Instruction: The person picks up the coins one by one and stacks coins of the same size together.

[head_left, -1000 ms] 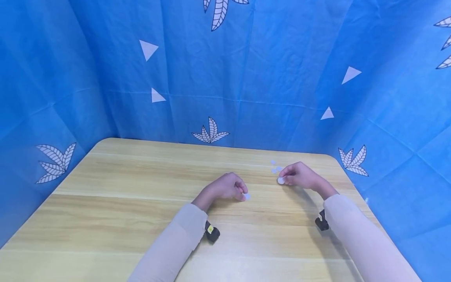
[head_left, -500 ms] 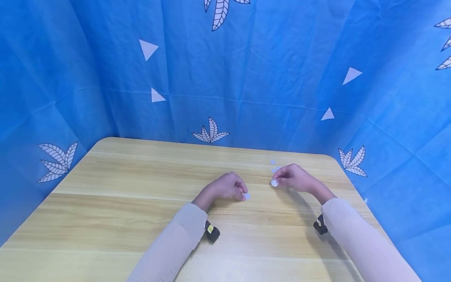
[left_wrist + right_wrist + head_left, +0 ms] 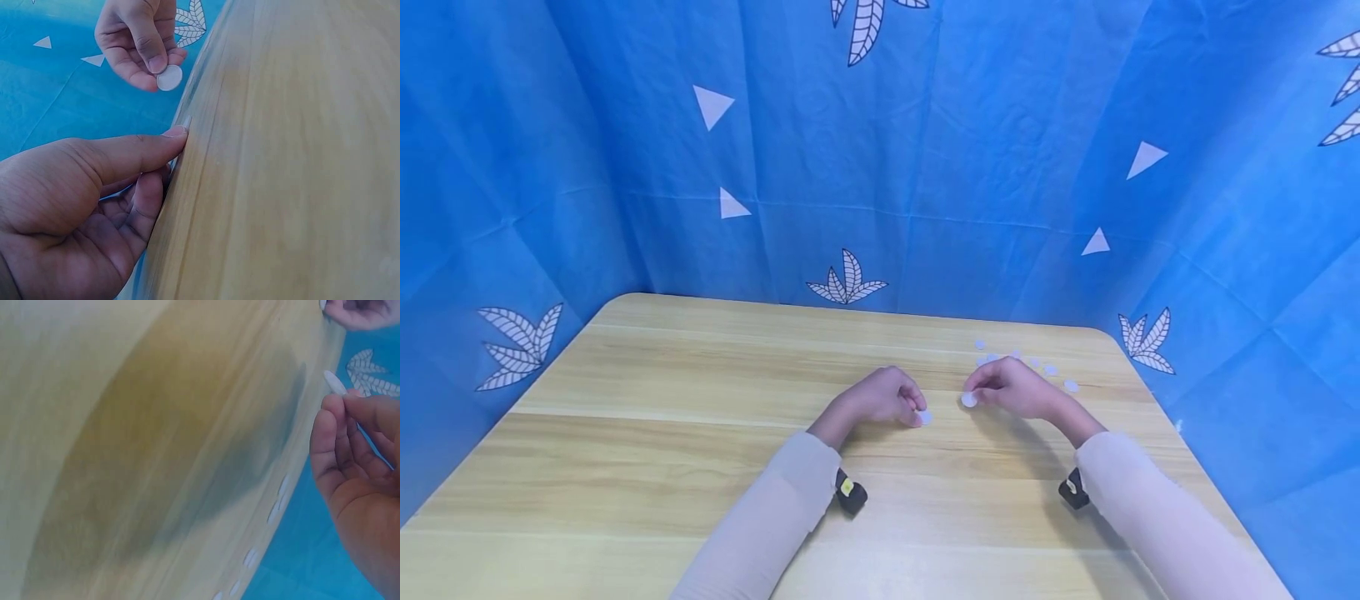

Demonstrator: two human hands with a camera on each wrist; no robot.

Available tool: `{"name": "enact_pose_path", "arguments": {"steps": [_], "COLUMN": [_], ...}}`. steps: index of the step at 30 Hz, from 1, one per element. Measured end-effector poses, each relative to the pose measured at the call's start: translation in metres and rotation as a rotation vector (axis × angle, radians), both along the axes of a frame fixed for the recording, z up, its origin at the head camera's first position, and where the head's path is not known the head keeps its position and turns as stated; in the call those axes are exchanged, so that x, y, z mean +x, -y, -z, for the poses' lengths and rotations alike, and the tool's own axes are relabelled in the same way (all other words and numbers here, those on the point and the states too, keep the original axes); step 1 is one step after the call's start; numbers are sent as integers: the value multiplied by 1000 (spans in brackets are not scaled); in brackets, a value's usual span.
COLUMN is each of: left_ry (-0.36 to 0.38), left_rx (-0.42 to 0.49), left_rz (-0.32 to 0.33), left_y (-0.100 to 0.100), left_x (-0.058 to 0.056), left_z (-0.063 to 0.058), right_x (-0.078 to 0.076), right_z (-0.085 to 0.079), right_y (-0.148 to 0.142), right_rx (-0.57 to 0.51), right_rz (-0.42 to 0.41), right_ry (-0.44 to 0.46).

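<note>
In the head view my left hand (image 3: 880, 397) rests low at mid-table and pinches a small white round disc (image 3: 926, 417) between thumb and finger. That disc (image 3: 187, 122) shows nearly edge-on in the left wrist view. To its right, my right hand (image 3: 1021, 390) pinches another white disc (image 3: 969, 400) by its edge, with its flat face showing. The right wrist view has this second disc (image 3: 335, 382) tilted at the fingertips, raised over the table. A short gap separates the two held discs.
Several more white discs (image 3: 1051, 370) lie scattered on the wood-grain table (image 3: 700, 383) behind and to the right of my right hand. A blue curtain (image 3: 820, 150) with white leaf and triangle prints surrounds the table at the back and sides.
My right hand has moved left and slightly nearer with its disc, toward the left hand, and more loose discs now show behind it. The left hand has stayed in place.
</note>
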State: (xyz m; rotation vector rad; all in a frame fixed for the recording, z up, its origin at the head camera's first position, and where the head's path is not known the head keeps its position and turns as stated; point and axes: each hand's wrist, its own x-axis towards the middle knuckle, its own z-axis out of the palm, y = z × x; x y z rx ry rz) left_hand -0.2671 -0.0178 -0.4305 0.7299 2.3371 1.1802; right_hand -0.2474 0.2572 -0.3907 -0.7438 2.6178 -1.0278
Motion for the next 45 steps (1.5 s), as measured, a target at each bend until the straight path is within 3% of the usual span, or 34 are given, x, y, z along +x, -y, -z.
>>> {"name": "enact_pose_path", "arguments": {"steps": [9,26,30,39,45], "left_ry": [-19,-30,-28,-18,-11], "left_rx": [2,15,16,14,-2], "left_rz": [16,28,29,28,10], "left_y": [1,1,2,2,1], "left_x": [-2,-4,-4,-4,-3], "left_z": [4,6,5,3,0], "right_x": [8,13,13,13,12], "right_z": [6,14,15,15,15], "right_y": [21,43,46,51,54], "right_rx": [-16,-49,-74,-204,-222], "right_rz": [-69,-106,-74,88,149], "right_ry": [12,24,83,311,373]}}
